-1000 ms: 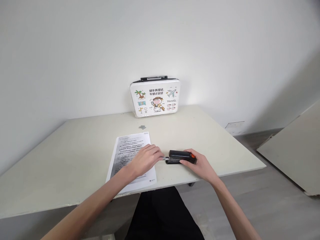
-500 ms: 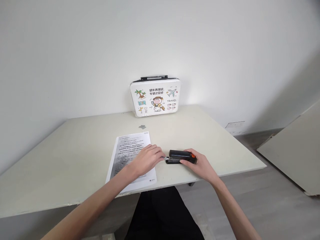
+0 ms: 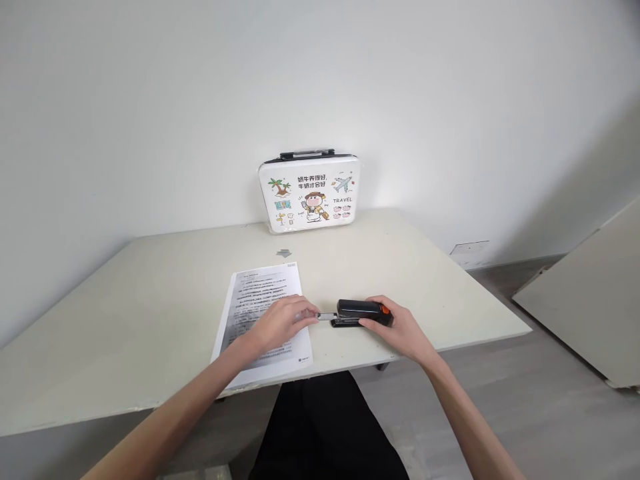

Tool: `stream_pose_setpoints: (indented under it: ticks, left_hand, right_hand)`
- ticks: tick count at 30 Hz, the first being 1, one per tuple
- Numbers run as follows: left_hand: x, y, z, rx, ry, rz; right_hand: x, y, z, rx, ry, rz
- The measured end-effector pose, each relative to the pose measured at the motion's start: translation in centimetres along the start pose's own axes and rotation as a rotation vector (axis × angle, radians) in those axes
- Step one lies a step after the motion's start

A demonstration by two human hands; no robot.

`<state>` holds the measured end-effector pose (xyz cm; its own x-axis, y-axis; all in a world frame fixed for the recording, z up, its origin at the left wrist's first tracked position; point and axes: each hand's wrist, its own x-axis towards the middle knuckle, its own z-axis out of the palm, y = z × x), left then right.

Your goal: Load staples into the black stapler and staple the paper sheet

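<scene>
A black stapler [image 3: 356,309] with an orange part at its rear lies on the table. My right hand [image 3: 396,328] is closed around its rear end, thumb on the near side. From its front end sticks out a grey metal staple tray [image 3: 327,317], whose outer tip my left hand [image 3: 283,323] pinches between thumb and fingers. Beneath my left hand lies a printed sheet of paper [image 3: 257,285], partly covered by the hand and forearm. Whether staples sit in the tray is too small to tell.
Small grey strips, perhaps staples [image 3: 284,253], lie beyond the paper. A white case [image 3: 313,193] with cartoon prints and a black handle leans against the wall at the back of the pale table [image 3: 125,320]. A wall socket [image 3: 470,248] is to the right.
My left hand has moved left, drawing the metal tray farther out of the stapler's front. My right hand keeps its hold, and the stapler stays almost in place.
</scene>
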<state>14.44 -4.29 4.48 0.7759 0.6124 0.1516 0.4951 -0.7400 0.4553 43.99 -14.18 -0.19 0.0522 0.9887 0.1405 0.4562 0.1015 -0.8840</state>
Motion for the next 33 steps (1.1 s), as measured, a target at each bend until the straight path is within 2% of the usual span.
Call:
stream_pose_setpoints:
  ticks: [4, 9, 12, 16, 26, 30, 33]
  left_hand:
    - [-0.4, 0.2, 0.5, -0.174, -0.02, -0.015]
    - [0.9, 0.8, 1.3, -0.288, -0.065, 0.064]
    - [2.1, 0.8, 1.8, -0.327, -0.063, 0.082]
    - [3.1, 0.8, 2.2, -0.342, -0.059, 0.02]
    - [3.6, 0.4, 3.1, -0.46, -0.051, -0.036]
    - [3.4, 0.4, 2.7, -0.414, -0.047, -0.045]
    - [3.1, -1.0, 1.6, -0.359, 0.022, -0.058]
  right_hand:
    - [-0.1, -0.1, -0.5, 0.014, -0.086, 0.017]
    - [0.0, 0.2, -0.9, 0.021, -0.191, -0.013]
    - [0.1, 0.4, -1.0, 0.031, -0.202, -0.028]
    - [0.1, 0.5, -0.8, 0.04, -0.204, -0.028]
    - [0.0, 0.5, -0.6, 0.031, -0.185, -0.03]
    - [0.1, 0.0, -0.5, 0.018, -0.169, -0.022]
    - [0.0, -0.5, -0.4, 0.009, -0.157, -0.003]
